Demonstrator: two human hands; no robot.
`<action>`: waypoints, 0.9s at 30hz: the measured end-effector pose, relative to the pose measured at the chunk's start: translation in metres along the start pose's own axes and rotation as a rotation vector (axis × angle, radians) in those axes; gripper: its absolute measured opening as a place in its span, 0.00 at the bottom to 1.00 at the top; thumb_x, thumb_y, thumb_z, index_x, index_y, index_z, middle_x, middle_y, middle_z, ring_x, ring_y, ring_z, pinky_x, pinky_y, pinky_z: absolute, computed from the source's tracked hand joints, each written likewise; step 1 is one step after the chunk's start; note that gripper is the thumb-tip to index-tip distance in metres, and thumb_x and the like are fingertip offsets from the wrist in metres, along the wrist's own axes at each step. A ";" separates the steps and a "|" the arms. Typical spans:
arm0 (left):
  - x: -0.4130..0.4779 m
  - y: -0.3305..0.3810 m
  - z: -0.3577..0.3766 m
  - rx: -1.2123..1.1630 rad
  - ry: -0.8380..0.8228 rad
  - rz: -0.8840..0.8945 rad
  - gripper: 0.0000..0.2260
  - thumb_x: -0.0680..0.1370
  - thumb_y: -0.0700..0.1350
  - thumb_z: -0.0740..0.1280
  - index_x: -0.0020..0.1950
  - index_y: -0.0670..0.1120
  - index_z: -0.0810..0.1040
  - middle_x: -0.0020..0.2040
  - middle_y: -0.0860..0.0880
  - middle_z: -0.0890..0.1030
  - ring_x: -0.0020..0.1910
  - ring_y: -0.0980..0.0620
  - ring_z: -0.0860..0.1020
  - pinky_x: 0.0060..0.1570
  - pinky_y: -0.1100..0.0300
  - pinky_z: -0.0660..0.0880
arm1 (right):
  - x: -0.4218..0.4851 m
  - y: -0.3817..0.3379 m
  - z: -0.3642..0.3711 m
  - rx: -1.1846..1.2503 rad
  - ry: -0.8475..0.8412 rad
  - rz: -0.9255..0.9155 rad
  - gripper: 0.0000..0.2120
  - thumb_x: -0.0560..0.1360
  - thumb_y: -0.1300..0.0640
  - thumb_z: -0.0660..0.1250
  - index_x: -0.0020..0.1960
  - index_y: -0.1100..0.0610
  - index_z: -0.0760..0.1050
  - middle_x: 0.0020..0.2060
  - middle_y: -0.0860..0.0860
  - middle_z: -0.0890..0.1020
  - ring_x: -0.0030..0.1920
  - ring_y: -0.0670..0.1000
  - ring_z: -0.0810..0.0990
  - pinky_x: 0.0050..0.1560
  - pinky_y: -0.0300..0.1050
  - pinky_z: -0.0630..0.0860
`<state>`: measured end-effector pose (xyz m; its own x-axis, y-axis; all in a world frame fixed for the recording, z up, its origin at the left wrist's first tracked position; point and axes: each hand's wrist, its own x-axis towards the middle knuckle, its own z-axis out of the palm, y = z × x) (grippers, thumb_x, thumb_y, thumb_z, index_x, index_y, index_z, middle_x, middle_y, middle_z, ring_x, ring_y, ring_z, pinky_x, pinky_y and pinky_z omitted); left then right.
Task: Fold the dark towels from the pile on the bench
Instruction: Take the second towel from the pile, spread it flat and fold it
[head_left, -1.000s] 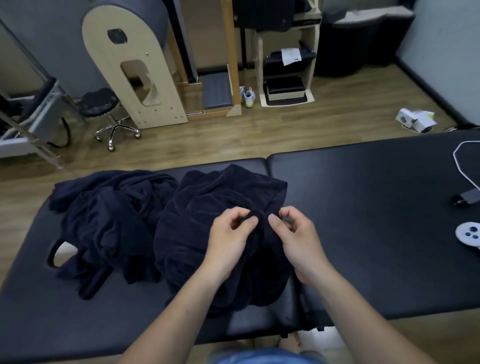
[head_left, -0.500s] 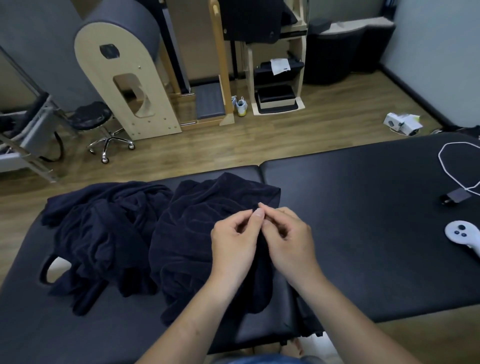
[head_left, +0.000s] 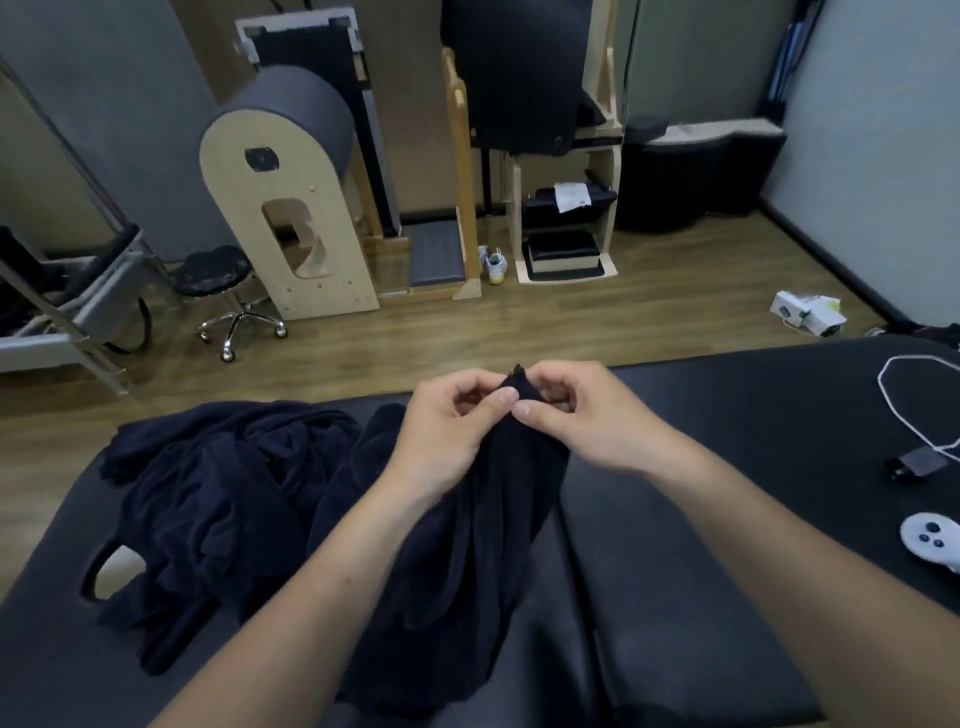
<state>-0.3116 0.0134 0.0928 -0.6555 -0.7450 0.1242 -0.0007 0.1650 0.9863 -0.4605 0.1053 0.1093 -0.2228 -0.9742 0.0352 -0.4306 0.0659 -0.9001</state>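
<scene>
A dark navy towel (head_left: 467, 561) hangs from both my hands above the black padded bench (head_left: 727, 519), its lower part still draped on the bench. My left hand (head_left: 447, 426) and my right hand (head_left: 576, 415) pinch the same top corner of the towel side by side, fingers curled. A crumpled pile of more dark towels (head_left: 218, 493) lies on the bench to the left, touching the lifted towel.
On the bench's right end lie a white cable (head_left: 904, 410), a small dark device (head_left: 917, 462) and a white controller (head_left: 932, 540). A face hole (head_left: 111, 569) opens at the bench's left end. Beyond are wooden floor, a stool (head_left: 218, 275), wooden equipment and a white box (head_left: 805, 314).
Both hands have risen together, lifting the towel's corner off the bench so the cloth now hangs below them. The view has tilted upward.
</scene>
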 end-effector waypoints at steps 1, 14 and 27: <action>0.006 0.007 -0.004 -0.017 0.043 0.015 0.07 0.77 0.36 0.71 0.42 0.48 0.84 0.38 0.52 0.85 0.39 0.56 0.81 0.43 0.62 0.78 | 0.008 -0.007 -0.003 -0.039 0.022 -0.017 0.06 0.77 0.55 0.70 0.41 0.50 0.78 0.32 0.41 0.79 0.34 0.40 0.75 0.40 0.38 0.71; 0.123 0.186 -0.057 0.156 0.109 0.412 0.11 0.77 0.36 0.70 0.51 0.51 0.75 0.42 0.52 0.82 0.43 0.56 0.80 0.47 0.58 0.77 | 0.128 -0.185 -0.093 -0.065 0.280 -0.419 0.09 0.75 0.62 0.71 0.39 0.50 0.80 0.34 0.47 0.82 0.36 0.44 0.76 0.42 0.41 0.72; 0.161 0.276 -0.097 0.985 0.059 0.517 0.07 0.78 0.42 0.70 0.54 0.46 0.84 0.47 0.51 0.84 0.50 0.49 0.81 0.53 0.53 0.77 | 0.135 -0.256 -0.202 -0.461 0.717 -0.369 0.01 0.77 0.56 0.68 0.48 0.52 0.79 0.42 0.48 0.79 0.48 0.53 0.76 0.50 0.43 0.69</action>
<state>-0.3439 -0.1236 0.3953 -0.7131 -0.4633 0.5262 -0.3539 0.8858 0.3003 -0.5569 0.0000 0.4322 -0.4237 -0.5944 0.6835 -0.8527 0.0071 -0.5224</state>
